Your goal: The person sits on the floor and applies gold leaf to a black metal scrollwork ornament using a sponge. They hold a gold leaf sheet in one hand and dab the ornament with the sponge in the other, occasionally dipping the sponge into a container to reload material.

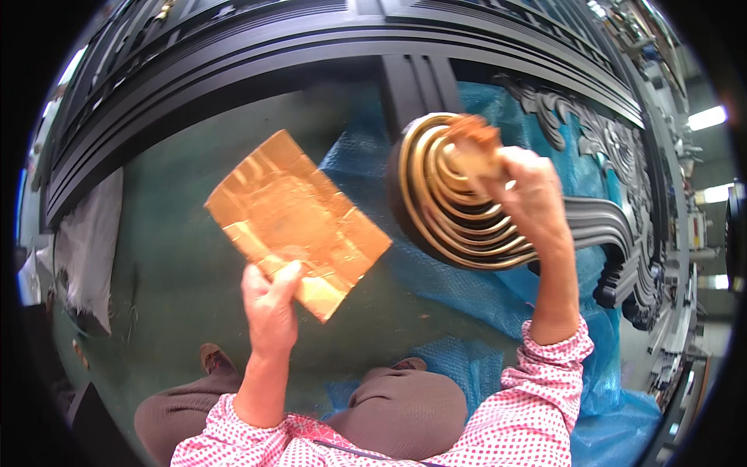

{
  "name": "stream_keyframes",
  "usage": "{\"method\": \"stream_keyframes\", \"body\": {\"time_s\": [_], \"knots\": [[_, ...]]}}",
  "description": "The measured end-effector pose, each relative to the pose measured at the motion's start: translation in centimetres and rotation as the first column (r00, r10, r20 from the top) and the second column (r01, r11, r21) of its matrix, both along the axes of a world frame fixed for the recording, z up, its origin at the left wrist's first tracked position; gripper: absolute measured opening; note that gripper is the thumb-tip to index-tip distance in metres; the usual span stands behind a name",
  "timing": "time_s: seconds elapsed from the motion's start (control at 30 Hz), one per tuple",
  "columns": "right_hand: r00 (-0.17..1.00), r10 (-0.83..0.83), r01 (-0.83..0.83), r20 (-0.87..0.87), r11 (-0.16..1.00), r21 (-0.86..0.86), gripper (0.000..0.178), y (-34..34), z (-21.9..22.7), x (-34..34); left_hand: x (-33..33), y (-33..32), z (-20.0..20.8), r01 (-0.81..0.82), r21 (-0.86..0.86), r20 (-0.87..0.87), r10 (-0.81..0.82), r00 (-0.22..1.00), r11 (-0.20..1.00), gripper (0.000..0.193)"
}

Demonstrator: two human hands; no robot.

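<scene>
My left hand (pixel 271 311) grips the lower edge of a flat gold-coloured sheet (pixel 292 210), thumb on top. The sheet looks creased and is smeared with gold in its middle; it is tilted and held above the floor. In my right hand (pixel 533 194) is a brush (pixel 475 148) with reddish-brown bristles, blurred by motion. The brush is over the upper part of a black carved scroll (pixel 416 206), whose spiral ridges are gold. Whether the bristles touch the ridges I cannot tell. From the scroll a dark grooved arm (pixel 599 222) runs to the right.
Long black moulded frames (pixel 311 54) span the far side, with a post (pixel 424 86) joining them. Blue bubble wrap (pixel 459 288) lies under the scroll and along the right. Dark leafy carving (pixel 603 140) stands behind. A whitish wrapped piece (pixel 89 241) is at the left.
</scene>
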State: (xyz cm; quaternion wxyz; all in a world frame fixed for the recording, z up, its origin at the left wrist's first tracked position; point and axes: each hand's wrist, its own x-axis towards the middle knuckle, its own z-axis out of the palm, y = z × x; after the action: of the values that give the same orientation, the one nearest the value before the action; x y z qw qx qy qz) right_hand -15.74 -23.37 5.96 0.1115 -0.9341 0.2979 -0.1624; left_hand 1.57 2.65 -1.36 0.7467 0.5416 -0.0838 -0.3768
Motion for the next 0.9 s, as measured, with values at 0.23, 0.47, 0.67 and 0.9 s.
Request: {"method": "stream_keyframes", "body": {"time_s": [0.23, 0.47, 0.67, 0.9], "knots": [[1.0, 0.026, -0.027, -0.014, 0.995, -0.1, 0.022, 4.0, 0.2, 2.3, 0.0, -0.1, -0.1, 0.067, 0.019, 0.092, -0.069, 0.993, 0.998, 0.03], [0.929, 0.123, -0.35, 0.348, 0.591, 0.727, 0.035, 9.7, -1.2, 5.4, 4.0, -2.0, 1.9, -0.211, 0.023, 0.52, 0.168, 0.837, 0.977, 0.029], [0.775, -0.307, -0.581, 0.552, -0.003, 0.814, 0.05, 10.9, -4.3, 7.1, 13.2, -10.1, 6.1, 0.013, -0.284, 0.16, 0.035, 0.986, 0.959, 0.022], [0.874, -0.336, -0.386, 0.352, -0.037, 0.922, 0.049, 12.0, -6.2, 6.6, 14.6, -9.2, 6.5, 0.115, -0.088, 0.018, -0.114, 0.993, 0.989, 0.027]]}}
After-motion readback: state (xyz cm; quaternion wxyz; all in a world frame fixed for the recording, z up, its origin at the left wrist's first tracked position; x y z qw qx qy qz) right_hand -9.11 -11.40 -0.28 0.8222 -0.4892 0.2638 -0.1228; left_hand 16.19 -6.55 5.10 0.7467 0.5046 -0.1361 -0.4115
